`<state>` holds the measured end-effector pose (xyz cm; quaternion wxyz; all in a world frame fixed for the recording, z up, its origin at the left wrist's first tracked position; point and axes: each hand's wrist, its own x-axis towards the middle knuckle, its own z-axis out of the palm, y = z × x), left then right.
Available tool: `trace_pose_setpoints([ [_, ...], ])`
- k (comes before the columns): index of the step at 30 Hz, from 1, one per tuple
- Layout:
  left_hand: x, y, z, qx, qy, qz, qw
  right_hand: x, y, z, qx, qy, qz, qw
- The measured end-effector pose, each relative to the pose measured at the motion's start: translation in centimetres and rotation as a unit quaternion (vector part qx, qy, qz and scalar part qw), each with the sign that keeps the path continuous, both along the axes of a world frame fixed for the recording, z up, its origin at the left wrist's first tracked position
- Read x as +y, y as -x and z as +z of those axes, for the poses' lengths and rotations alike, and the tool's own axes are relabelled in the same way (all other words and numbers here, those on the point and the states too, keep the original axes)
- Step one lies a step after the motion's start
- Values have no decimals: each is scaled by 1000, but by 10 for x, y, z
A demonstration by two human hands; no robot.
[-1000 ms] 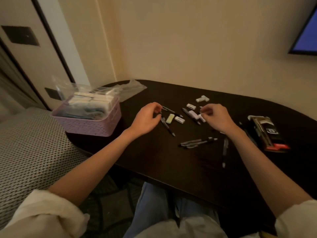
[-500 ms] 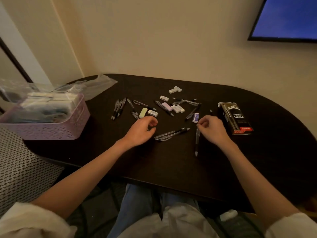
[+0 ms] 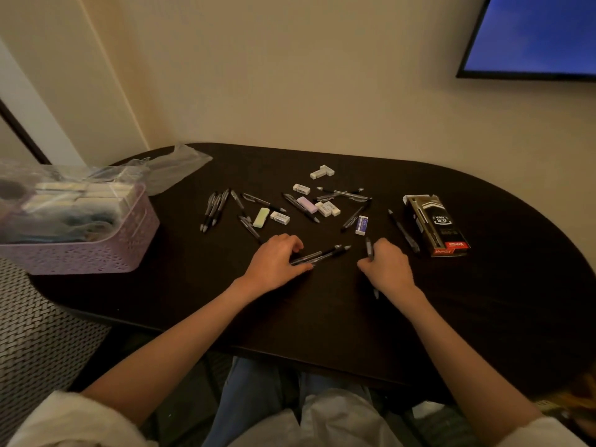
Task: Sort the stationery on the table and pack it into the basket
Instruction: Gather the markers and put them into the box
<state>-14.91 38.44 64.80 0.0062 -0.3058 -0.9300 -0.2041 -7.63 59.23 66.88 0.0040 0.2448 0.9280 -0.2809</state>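
Observation:
Black pens and small erasers lie scattered across the dark oval table. My left hand curls over the near end of two black pens lying side by side, thumb and fingers around them. My right hand closes round a single black pen that sticks out beyond it at both ends. A lilac perforated basket stands at the table's left end and holds bagged packs. Beyond my hands lie a green eraser, a purple eraser, a blue-labelled eraser and several white ones.
A black pen box lies at the right with a loose pen beside it. Several pens are bunched left of the erasers. A clear plastic bag lies behind the basket. A screen hangs on the wall.
Both hands have drawn back from the erasers toward the near edge. The left hand now grips the pair of pens and the right hand a single pen. The view has swung right.

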Motion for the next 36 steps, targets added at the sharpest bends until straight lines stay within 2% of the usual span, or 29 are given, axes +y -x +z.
trace_pose_setpoints([
  [3, -3, -1, -1, 0, 11, -11, 1000, 2, 0, 1, 59, 11, 21, 998],
  [7, -9, -3, 0, 19, -3, -23, 1000, -5, 2, 4, 122, -12, 101, 987],
  [13, -15, -5, 2, 102, 36, -73, 992, -18, 9, 2, 146, -29, 184, 972],
  [18, -17, -5, 0, 115, 44, -80, 989, -26, 13, 0, 125, -47, 257, 957],
  [23, -24, -8, -2, 48, -78, -34, 995, -40, 14, -6, 101, -102, 283, 948],
  [30, -27, -12, 6, -94, -204, -2, 974, -50, 20, -6, 98, -137, 299, 939],
  [33, -30, -10, 8, -86, -251, 39, 963, -46, 22, -2, 95, -151, 287, 941],
  [36, -36, -7, 11, -43, -225, 91, 969, -42, 24, 4, 112, -149, 244, 952],
])
